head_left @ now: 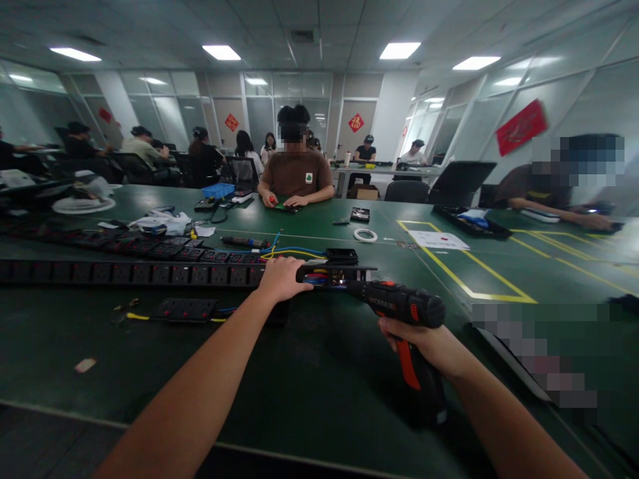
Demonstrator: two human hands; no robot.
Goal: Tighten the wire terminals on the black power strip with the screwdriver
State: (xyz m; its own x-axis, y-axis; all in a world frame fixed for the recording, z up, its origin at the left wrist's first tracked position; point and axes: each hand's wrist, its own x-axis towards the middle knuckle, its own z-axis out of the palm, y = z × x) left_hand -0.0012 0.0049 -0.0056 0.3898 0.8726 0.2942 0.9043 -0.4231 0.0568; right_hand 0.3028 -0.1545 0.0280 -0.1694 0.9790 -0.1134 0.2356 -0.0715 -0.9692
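Note:
A long black power strip (140, 274) with a row of sockets lies across the green table. My left hand (282, 279) is closed around it near its right end, where the housing is open and coloured wires (317, 274) show inside. My right hand (419, 336) grips a black and orange cordless screwdriver (407, 303) by its handle. The tool lies level, its nose pointing left at the strip's open end; whether the bit touches is too small to tell. A small black frame part (342, 255) sits just behind that end.
A second socket strip (170, 247) with blue and yellow wires lies behind. Nearer me is a loose socket block (184, 310). Farther off are a white tape ring (365, 235), a paper sheet (439, 240), and a blue basket (218, 191). A person (297, 169) works opposite.

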